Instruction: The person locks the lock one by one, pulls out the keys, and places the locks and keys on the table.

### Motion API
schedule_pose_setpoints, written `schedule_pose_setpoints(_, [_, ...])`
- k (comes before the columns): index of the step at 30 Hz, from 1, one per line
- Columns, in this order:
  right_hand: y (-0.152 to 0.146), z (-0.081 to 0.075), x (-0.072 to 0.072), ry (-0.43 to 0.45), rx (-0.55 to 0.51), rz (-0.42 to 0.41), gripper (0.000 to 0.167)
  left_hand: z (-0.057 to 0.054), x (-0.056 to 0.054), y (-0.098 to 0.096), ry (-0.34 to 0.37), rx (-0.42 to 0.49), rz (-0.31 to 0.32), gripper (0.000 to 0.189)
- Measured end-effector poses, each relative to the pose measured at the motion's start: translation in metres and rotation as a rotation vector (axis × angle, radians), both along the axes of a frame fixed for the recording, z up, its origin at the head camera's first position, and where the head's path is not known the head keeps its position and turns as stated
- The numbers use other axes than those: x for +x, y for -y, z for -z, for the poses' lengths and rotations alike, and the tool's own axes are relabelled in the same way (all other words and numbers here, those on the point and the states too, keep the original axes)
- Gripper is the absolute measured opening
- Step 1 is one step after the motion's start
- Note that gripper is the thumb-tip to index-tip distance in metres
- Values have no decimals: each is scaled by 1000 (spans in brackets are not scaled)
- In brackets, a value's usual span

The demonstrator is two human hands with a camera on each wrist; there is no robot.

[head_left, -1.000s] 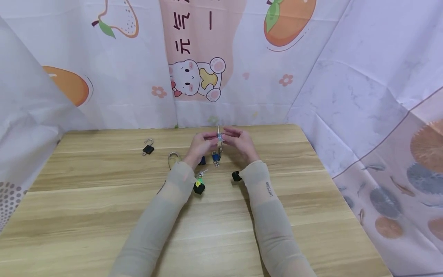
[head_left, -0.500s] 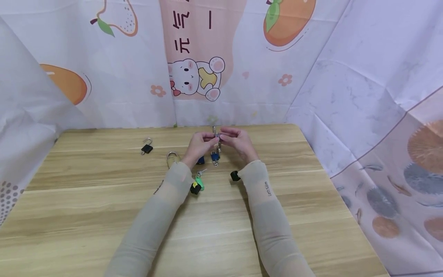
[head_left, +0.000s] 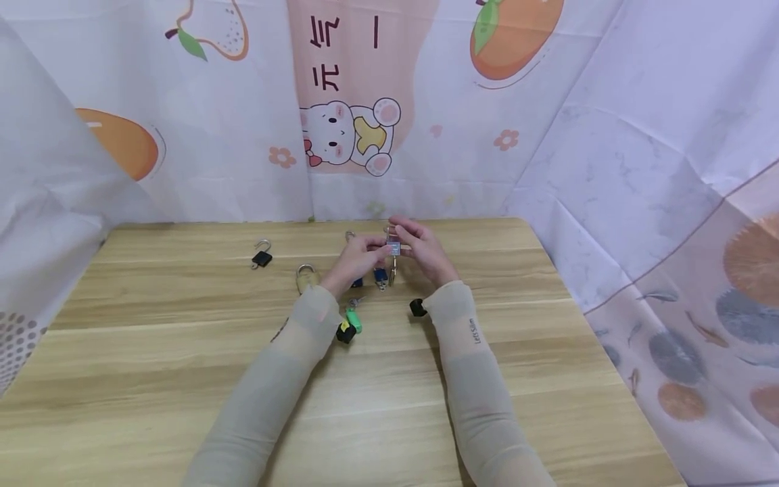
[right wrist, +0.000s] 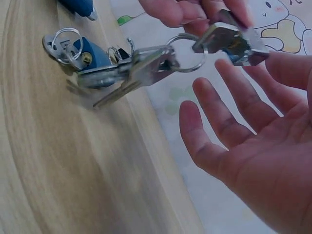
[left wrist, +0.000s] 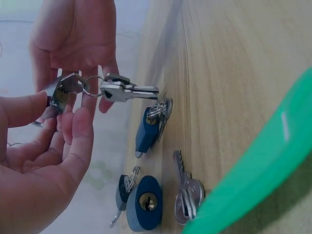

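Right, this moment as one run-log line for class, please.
left hand: pinches silver padlock; right hand: at padlock, grip unclear; keys: dangling below padlock; blue padlocks: on table

silvery keys (right wrist: 150, 68) hang from a padlock (right wrist: 241, 48) by the right hand (right wrist: 258, 146).

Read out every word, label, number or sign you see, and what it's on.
"LetsSlim": right sleeve
"元气": hanging cloth, turned sideways
"一": same cloth, also sideways
Left sleeve: dark print, unreadable
Held padlock: marks too small to read
Hanging keys: nothing legible
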State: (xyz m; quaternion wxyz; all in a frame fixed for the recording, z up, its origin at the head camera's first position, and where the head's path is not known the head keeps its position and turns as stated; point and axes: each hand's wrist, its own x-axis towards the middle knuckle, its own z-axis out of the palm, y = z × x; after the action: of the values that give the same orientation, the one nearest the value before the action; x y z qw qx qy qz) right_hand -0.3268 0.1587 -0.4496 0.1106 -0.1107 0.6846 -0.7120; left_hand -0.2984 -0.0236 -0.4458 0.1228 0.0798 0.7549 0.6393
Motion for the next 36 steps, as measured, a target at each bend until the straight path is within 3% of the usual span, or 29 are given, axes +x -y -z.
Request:
schedule_pose_setpoints(3, [-3,0,0,2,-3,-6,40,-2,0,-5,-3,2,7,32])
schedule_pose_setpoints(7, [-8,1,-1,-6,-19,47,36,-3,0,-11,-22,12,14,33])
schedule_pose_setpoints(12, [-10,4,0,7,-36,77,38,2,4,-10,9,16,13,33])
schedule_pose_setpoints(19, [-8,4,-2,-46,-24,72,40,5,4,-12,16,82,-69,33])
schedule_pose_setpoints(26, [-4,6,-2,-109,23,40,31,8,8,-17,45,200,-159,32])
schedule_pose_setpoints(36, [2,4,-2,-123,9,27,37,8,11,-14,23,204,-231,30])
